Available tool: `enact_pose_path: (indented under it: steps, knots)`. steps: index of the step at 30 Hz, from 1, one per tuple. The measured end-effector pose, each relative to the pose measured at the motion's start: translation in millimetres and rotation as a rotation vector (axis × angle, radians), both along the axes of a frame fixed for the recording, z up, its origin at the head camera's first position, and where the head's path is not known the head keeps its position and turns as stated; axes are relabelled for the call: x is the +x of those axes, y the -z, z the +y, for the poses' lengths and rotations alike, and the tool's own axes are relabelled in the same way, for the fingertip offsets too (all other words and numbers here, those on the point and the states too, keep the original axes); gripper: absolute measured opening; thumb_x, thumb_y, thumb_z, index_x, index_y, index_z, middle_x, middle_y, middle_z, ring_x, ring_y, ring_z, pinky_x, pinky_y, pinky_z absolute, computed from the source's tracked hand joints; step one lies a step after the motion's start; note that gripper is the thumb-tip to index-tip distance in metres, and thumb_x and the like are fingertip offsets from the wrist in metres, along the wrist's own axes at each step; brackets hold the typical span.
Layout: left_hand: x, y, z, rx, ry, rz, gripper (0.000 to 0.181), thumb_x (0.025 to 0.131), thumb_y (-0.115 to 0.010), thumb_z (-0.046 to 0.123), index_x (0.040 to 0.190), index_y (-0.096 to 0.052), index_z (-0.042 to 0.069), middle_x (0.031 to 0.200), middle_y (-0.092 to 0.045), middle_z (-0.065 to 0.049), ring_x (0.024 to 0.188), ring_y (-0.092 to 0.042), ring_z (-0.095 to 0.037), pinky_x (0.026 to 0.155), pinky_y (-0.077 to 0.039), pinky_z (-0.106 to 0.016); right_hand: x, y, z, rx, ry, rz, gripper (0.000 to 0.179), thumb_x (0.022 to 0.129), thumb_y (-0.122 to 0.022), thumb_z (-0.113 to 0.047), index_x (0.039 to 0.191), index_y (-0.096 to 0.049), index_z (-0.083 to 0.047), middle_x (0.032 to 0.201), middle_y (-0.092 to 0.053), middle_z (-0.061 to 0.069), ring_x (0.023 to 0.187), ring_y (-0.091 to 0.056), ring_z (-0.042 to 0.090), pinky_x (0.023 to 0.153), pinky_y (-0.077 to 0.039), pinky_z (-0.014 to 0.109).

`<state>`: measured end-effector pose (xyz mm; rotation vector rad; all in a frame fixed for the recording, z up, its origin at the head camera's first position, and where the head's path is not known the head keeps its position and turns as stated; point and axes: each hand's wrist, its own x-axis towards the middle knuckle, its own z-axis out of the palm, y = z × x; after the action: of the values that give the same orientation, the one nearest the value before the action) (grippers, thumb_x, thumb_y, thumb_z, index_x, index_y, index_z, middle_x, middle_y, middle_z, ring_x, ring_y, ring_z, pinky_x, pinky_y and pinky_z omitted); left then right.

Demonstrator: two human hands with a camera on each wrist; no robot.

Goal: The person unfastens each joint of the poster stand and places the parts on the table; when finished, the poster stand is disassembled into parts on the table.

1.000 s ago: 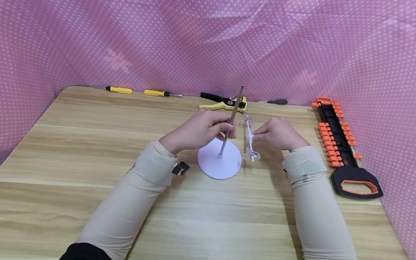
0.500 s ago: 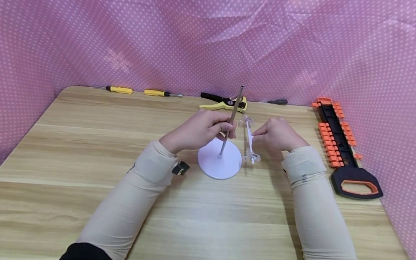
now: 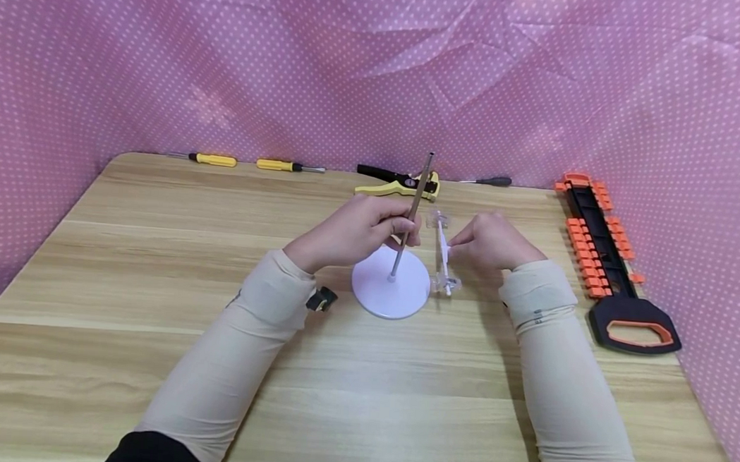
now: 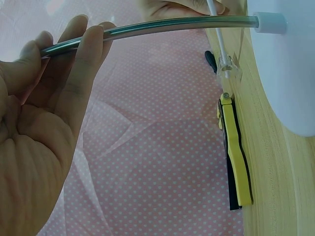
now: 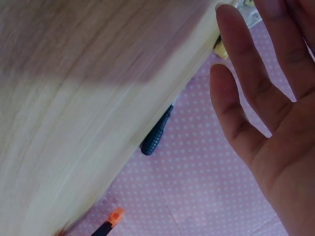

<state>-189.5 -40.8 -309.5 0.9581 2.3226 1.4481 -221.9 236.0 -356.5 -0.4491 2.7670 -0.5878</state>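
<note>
My left hand (image 3: 353, 236) grips a slim metal rod (image 3: 421, 185) between thumb and fingers. The rod rises, leaning a little, from the centre of a round white base (image 3: 391, 297) on the table. In the left wrist view its lower end sits in a short white socket (image 4: 271, 23). Just right of the base, my right hand (image 3: 498, 242) pinches a thin white bar (image 3: 444, 257) at its middle. Clear plastic pieces (image 3: 438, 219) are at both ends of the bar. The right wrist view shows the outer fingers (image 5: 229, 93) extended; the pinching fingertips are out of that frame.
A yellow-and-black wire stripper (image 3: 398, 185) lies at the back edge, behind the rod. Two yellow screwdrivers (image 3: 215, 160) are left of it, and a dark-handled screwdriver (image 3: 495, 181) to its right. A black-and-orange rack with a handle (image 3: 612, 274) lies along the right side. Pink dotted cloth (image 3: 380, 69) surrounds the table.
My right hand has shifted slightly toward the table's front, and the white bar with its clear ends has come along and turned a little. The left hand, rod and base stay put.
</note>
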Motion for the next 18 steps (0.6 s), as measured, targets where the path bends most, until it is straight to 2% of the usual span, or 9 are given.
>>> enact_pose_path:
  steps: [8, 12, 18]
  knots:
    - [-0.3, 0.7, 0.6, 0.004, 0.001, -0.001, 0.018, 0.11, -0.055, 0.006, 0.108, -0.072, 0.001, 0.097, -0.075, -0.011, 0.096, -0.073, -0.021, 0.082, -0.066, -0.026, -3.4, 4.9, 1.5, 0.03, -0.065, 0.029, 0.016, 0.094, -0.08, -0.025, 0.107, -0.086, -0.018, 0.115, -0.08, 0.008, 0.119, -0.071, 0.033, 0.111, -0.051, 0.054]
    - [0.0, 0.5, 0.4, 0.005, 0.003, -0.002, 0.018, 0.11, -0.054, 0.006, 0.108, -0.071, 0.0, 0.098, -0.075, -0.011, 0.096, -0.073, -0.021, 0.082, -0.066, -0.026, -5.0, 7.3, 2.2, 0.038, -0.07, 0.032, 0.017, 0.093, -0.081, -0.027, 0.107, -0.086, -0.018, 0.116, -0.08, 0.008, 0.121, -0.071, 0.035, 0.114, -0.049, 0.056]
    - [-0.2, 0.6, -0.2, 0.005, 0.006, -0.004, 0.019, 0.11, -0.054, 0.007, 0.109, -0.071, -0.001, 0.098, -0.075, -0.011, 0.096, -0.073, -0.021, 0.082, -0.066, -0.027, -7.3, 9.8, 1.3, 0.052, -0.073, 0.023, 0.019, 0.093, -0.082, -0.028, 0.108, -0.085, -0.018, 0.116, -0.08, 0.007, 0.123, -0.07, 0.036, 0.124, -0.036, 0.059]
